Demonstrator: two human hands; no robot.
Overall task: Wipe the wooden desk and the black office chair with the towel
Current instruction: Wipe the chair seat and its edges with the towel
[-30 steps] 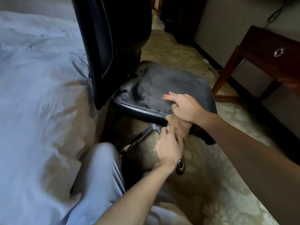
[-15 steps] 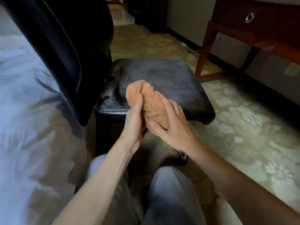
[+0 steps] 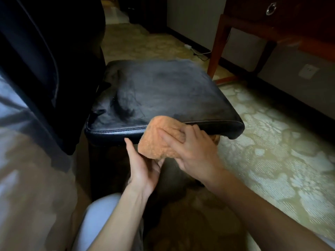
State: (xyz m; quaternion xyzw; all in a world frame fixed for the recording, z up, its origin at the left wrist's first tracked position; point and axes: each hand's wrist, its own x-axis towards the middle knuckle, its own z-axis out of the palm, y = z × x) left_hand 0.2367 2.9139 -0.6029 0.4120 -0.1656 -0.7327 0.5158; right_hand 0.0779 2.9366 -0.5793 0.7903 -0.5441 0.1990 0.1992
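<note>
One orange towel (image 3: 154, 142) in R hand (image 3: 194, 153) grip, L hand (image 3: 143, 165) wide (maybe touching), one black chair (image 3: 163, 95).

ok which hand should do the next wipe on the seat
Probably the right. The right hand holds the towel, fingers laid over it, just at the front edge of the seat. The left hand lies open under the towel, only touching it from below.

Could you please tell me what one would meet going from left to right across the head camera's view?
bedding → black chair backrest → left hand → orange towel → right hand → desk's ring pull → wall socket. The chair seat spans too much of the middle to place.
</note>
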